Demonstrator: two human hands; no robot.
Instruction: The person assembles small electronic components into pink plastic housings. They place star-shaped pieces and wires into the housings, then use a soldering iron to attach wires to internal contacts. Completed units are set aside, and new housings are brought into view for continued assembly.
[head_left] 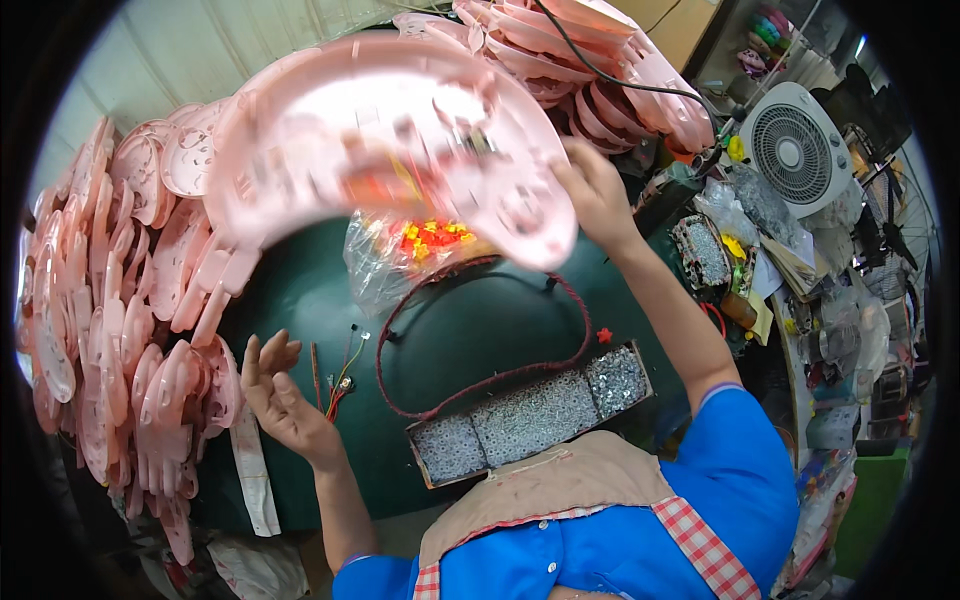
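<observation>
The right hand point(598, 197) has its grip closed on a blurred pink shell point(300, 120) above the desk point(290, 290); the left hand point(285, 400) is empty, loosely spread; the shell partly hides a clear bag point(368, 270).

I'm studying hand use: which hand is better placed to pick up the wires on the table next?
Probably the left hand: it looks empty and open, and appears close beside the wires. The right hand grips the pink shell, farther away.
</observation>
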